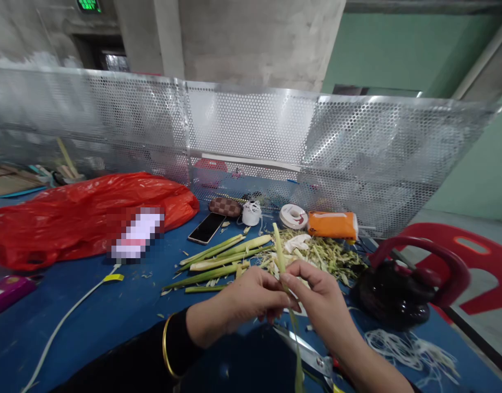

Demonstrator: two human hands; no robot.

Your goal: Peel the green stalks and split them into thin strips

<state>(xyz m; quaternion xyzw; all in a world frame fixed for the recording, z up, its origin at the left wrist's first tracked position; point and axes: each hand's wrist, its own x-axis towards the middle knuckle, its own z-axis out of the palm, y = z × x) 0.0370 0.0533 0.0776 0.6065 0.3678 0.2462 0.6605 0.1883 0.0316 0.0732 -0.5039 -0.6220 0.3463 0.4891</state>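
My left hand (244, 303) and my right hand (322, 303) meet over the blue table (111, 305). Both pinch one thin green stalk (280, 256), which stands nearly upright between the fingertips and hangs down below them. A gold bangle (166, 341) circles my left wrist over a black sleeve. Several peeled green stalks (222, 259) lie just beyond my hands. To their right is a heap of pale peelings (324, 254). Scissors (306, 352) lie under my right forearm.
A red plastic bag (82, 215) fills the left of the table. A phone (207, 227), a checkered pouch (225, 207), a tape roll (293, 216) and an orange packet (331, 225) sit near the perforated metal screen (251, 136). A black pot (392, 292) and red chair (472, 267) stand right.
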